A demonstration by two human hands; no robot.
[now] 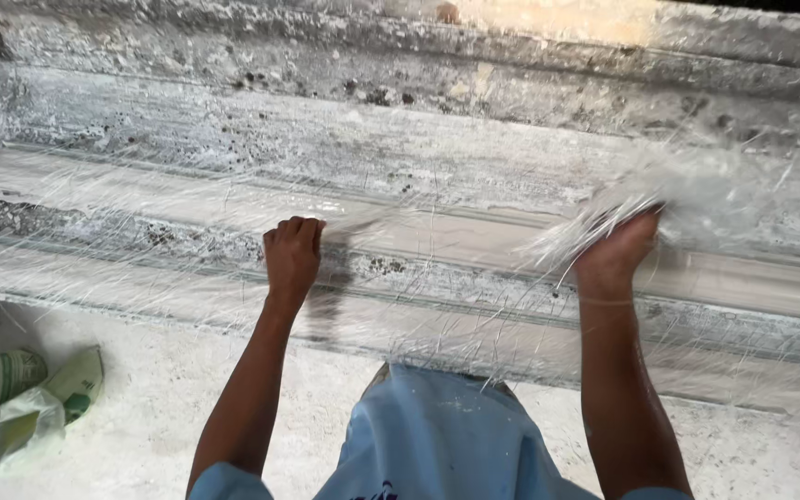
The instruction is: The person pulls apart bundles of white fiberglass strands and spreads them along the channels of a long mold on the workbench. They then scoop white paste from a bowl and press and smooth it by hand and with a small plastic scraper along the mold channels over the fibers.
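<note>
A long grey-white moulded slab [437, 167] with ridges and grooves runs across the view, strewn with thin white fibres. My right hand [615, 252] grips a bundle of white fibres [594, 227] over the slab's middle groove, right of centre. My left hand [293, 255] is closed in a fist over the same groove, left of centre; a few thin strands lie around it, and whether it holds any is unclear. My blue shirt [428, 435] shows at the bottom.
A green and white sack [20, 398] lies crumpled on the pale dusty floor [159, 389] at the lower left. Dark specks and rough plaster residue cover the slab's upper ridges. The slab's front edge runs just ahead of my body.
</note>
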